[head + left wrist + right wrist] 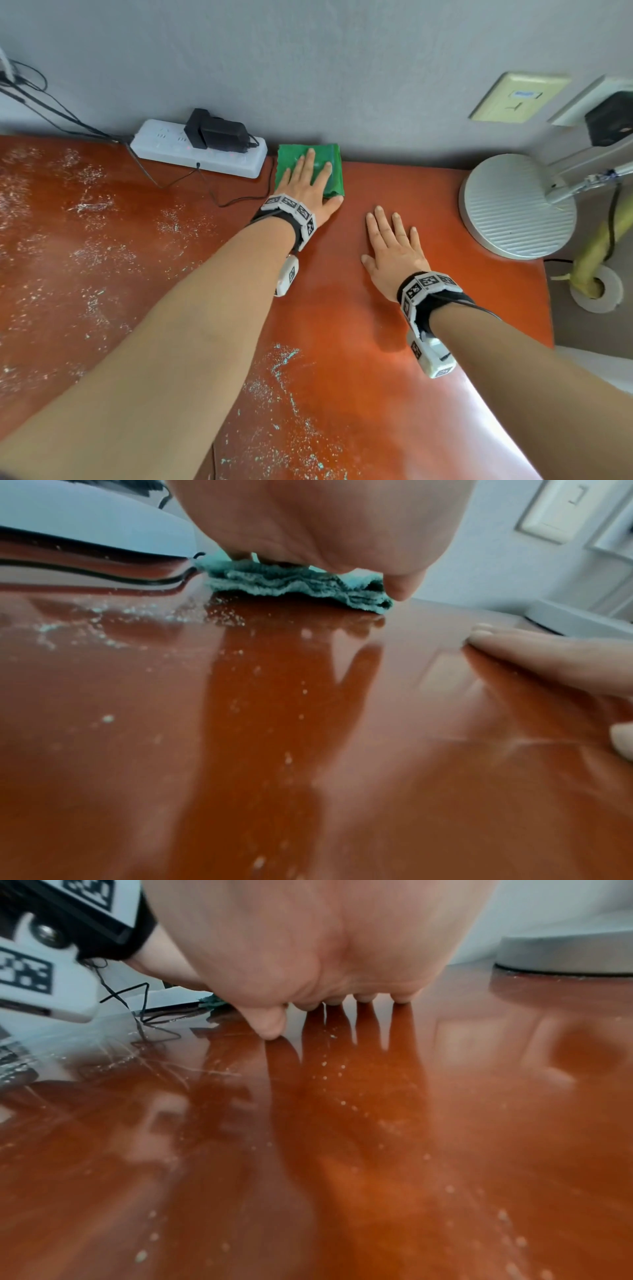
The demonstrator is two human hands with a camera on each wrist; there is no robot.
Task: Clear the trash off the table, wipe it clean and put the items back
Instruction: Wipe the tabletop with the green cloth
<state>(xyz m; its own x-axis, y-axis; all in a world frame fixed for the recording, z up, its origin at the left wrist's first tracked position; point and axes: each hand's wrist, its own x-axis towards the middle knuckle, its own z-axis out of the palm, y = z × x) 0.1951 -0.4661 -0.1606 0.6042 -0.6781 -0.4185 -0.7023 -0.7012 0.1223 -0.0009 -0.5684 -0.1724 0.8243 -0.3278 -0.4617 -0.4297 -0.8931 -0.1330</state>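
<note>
Cloth (310,169), upper centre: soft, folded, best pressed flat; left hand (308,186) lay flat on it, right hand (394,250) spread on table (428,342).

A white power strip (198,149) with black plugs is lying along the far wall, its cables (205,192) trailing onto the table (342,325) at far left. The round lamp base (517,205) is occupying the far right corner. Between them, the left hand (308,185) is pressing a green cloth (334,171) against the wall, and the right hand (394,246) is lying flat nearby. Pale crumbs (85,205) are speckling the open left and near stretches.
</note>
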